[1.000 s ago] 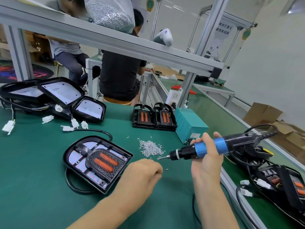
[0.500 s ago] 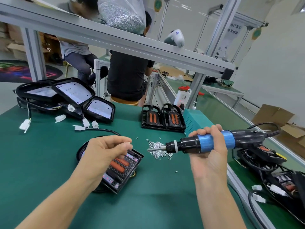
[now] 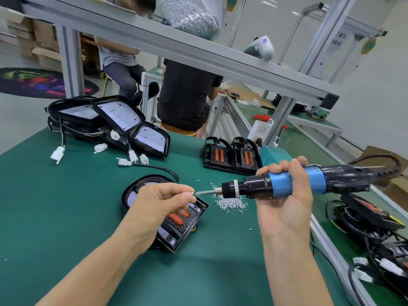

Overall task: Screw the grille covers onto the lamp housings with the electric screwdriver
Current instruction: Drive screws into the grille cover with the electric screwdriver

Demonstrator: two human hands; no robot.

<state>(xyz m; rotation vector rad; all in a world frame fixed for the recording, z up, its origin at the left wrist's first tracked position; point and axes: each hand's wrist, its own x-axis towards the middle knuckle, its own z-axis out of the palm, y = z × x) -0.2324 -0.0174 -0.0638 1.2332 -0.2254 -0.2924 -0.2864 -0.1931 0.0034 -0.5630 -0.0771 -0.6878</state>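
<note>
My right hand point(image 3: 284, 206) grips the blue-and-black electric screwdriver point(image 3: 295, 183), held level with its bit pointing left. My left hand point(image 3: 159, 206) pinches a small silver screw point(image 3: 192, 192) at the tip of that bit. Under my left hand lies a black lamp housing point(image 3: 176, 230) with a grille cover and two orange strips on the green mat; the hand hides much of it. A loose pile of screws point(image 3: 229, 202) lies just right of the housing.
Two more grille covers point(image 3: 231, 156) stand at the back by a teal box point(image 3: 273, 154). Several open lamp housings point(image 3: 117, 120) with white connectors sit at the back left. Cabled housings point(image 3: 373, 219) lie at the right edge. A person point(image 3: 187, 96) sits beyond the bench.
My left hand came up from the screw pile, moved left over the housing and brought a screw to the bit. The screwdriver rose slightly and stayed level.
</note>
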